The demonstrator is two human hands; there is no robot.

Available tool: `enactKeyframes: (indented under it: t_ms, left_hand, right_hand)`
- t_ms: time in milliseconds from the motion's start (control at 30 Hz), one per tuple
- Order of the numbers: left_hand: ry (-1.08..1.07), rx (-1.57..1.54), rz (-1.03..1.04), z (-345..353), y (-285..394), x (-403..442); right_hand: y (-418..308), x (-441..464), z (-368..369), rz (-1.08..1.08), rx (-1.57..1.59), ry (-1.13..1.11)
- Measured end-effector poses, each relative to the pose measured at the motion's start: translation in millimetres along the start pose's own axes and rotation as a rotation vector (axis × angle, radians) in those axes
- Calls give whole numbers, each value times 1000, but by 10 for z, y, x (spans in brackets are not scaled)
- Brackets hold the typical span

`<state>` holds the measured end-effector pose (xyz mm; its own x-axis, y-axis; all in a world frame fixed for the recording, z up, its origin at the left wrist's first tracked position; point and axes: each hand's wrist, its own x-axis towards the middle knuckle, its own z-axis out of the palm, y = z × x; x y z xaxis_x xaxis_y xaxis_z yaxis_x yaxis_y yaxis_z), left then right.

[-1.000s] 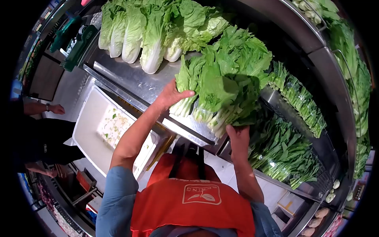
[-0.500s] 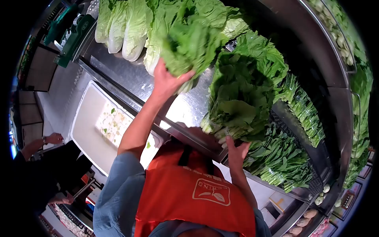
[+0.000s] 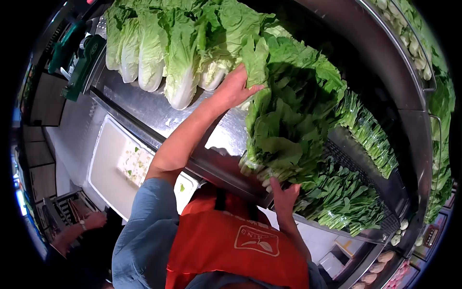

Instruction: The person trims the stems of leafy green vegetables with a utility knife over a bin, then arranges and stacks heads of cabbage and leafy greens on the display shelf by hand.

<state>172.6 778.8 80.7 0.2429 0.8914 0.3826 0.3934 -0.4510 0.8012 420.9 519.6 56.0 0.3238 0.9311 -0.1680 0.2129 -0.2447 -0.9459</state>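
Note:
My left hand grips a light green leafy bunch against the left side of a larger pile of leafy greens. At the pile's lower edge, by the pale stem ends, is my right hand, its thumb on the stems and its other fingers partly under the leaves. Several napa cabbages lie side by side to the left, white bases toward me, on the steel shelf.
Below the shelf is a white bin with leaf scraps. Darker bundled greens and wrapped stems lie to the right. Another person's hand shows at lower left. A curved metal rail borders the right.
My left hand lifted a bunch off toward the cabbages, then brought it back rightward against the pile. My right hand moved slightly down. The other person's hand shifted down and right.

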Motion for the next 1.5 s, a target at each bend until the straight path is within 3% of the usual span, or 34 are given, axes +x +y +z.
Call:
enactKeyframes:
  t_ms: [67,100,233,300,467,500,667,733,900,1000,1133,1167,1267,1300,1400,1433,1500]
  left_hand:
    - [-20,8,-40,31,-49,21]
    - [-46,25,-123,33,-64,32]
    - [-66,-357,-165,192,-350,-3]
    - [27,-427,-189,280,-268,-172]
    - [211,-368,-59,573,-568,-321]
    - [179,-251,-27,518,-523,-295]
    - [240,-264,-54,453,-292,-346]
    - [257,-111,113,422,-222,-310]
    - [151,-30,78,476,-417,-69]
    - [123,52,147,467,-551,-119]
    - [-206,-80,-462,-25,144,-30]
    - [-127,-78,-199,-26,-70,-103]
    - [-113,37,-264,-185,-293,-208]
    - [21,145,-205,-201,-177,-259]
    - [146,213,-191,-316,166,-491]
    - [76,139,-363,-417,500,-602]
    - [-61,-251,-330,-329,573,-1046]
  right_hand:
    - [-56,9,-21,140,130,-55]
    - [-160,1,11,54,89,-27]
    - [-169,32,-24,65,-54,-47]
    - [29,41,-58,34,-116,-40]
    - [-36,30,-24,-73,-154,-14]
    - [-69,33,-12,-76,-163,-3]
    - [-117,26,-9,-79,-153,-5]
    - [-147,8,5,-57,-121,-10]
    - [-118,21,66,-68,77,25]
    - [-108,30,12,-107,-102,-6]
    - [-91,36,-12,-54,-154,12]
    - [-29,60,-16,-100,-102,-10]
    - [-80,39,-11,-17,-121,6]
    - [-155,33,1,-11,-79,1]
    - [-28,45,-18,-35,-123,24]
    - [-28,44,-21,-39,-122,24]
    - [-63,66,-22,-33,-88,3]
